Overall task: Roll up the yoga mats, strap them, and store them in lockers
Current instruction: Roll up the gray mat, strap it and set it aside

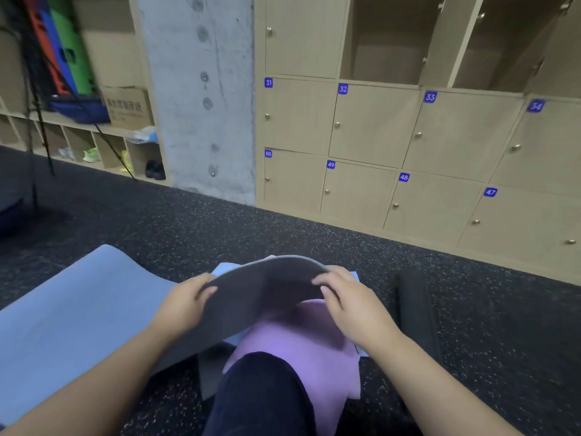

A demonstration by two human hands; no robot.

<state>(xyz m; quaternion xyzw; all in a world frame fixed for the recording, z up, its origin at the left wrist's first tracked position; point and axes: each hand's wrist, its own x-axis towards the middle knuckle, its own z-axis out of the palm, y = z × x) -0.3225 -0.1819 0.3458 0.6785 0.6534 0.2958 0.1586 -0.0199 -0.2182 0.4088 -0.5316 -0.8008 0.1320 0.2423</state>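
A grey yoga mat (251, 297) arches up off the floor at its far end. My left hand (184, 302) grips its left edge and my right hand (342, 297) holds its right edge, fingers curled over the top. Under it lies a purple mat (301, 338), and beneath that a light blue mat (226, 269) shows at the far edge. A larger blue-grey mat (78, 309) lies spread to the left. My knee in dark trousers (261, 391) rests on the purple mat. Wooden numbered lockers (371, 127) line the wall ahead; two upper ones (380, 42) stand open.
A concrete pillar (198, 89) stands left of the lockers. Shoe cubbies (94, 149) with shoes, a cardboard box (129, 105) and coloured foam pads (63, 48) sit at the far left. A dark rolled mat (415, 313) lies to my right on the speckled rubber floor (503, 309).
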